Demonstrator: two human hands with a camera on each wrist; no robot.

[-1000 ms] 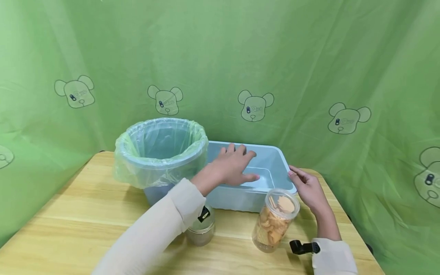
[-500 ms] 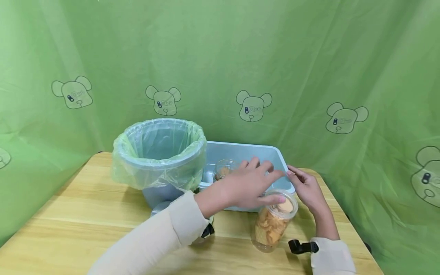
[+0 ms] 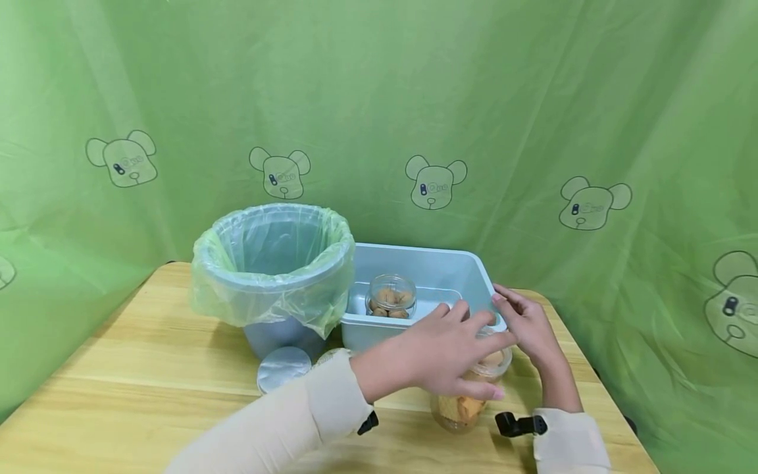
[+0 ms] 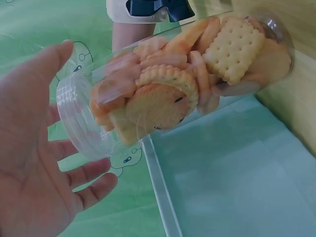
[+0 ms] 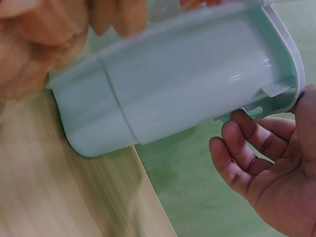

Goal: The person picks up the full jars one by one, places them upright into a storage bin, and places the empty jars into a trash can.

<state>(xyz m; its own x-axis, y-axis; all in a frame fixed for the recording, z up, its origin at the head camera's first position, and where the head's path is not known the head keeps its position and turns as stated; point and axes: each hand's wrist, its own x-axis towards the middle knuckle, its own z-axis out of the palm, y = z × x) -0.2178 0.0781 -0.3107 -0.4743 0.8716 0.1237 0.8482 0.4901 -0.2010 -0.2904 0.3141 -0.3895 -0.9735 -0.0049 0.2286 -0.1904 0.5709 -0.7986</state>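
My left hand [image 3: 438,359] is over the top of a clear plastic jar of biscuits [image 3: 458,411], which stands in front of a light blue plastic tub [image 3: 362,339]. In the left wrist view its fingers [image 4: 94,173] are spread around the jar's clear lid [image 4: 81,118], without a visible grip. My right hand [image 3: 530,329] holds the tub's right end by the rim, thumb on top and fingers curled underneath at the handle slot [image 5: 254,111]. Inside the tub sits a small clear jar [image 3: 392,286] holding brown, walnut-like pieces.
A blue bin [image 3: 278,332] with a pale green liner [image 3: 225,289] stands left of the tub. In front of it lies a round silvery lid [image 3: 284,368]. Another jar top [image 3: 333,356] is mostly hidden by my left sleeve. A green curtain [image 3: 379,99] hangs behind the wooden table [image 3: 160,375].
My left hand has moved from above the tub, right and toward me, to the biscuit jar. The small jar in the tub has come into view. My right hand stays at the rim.
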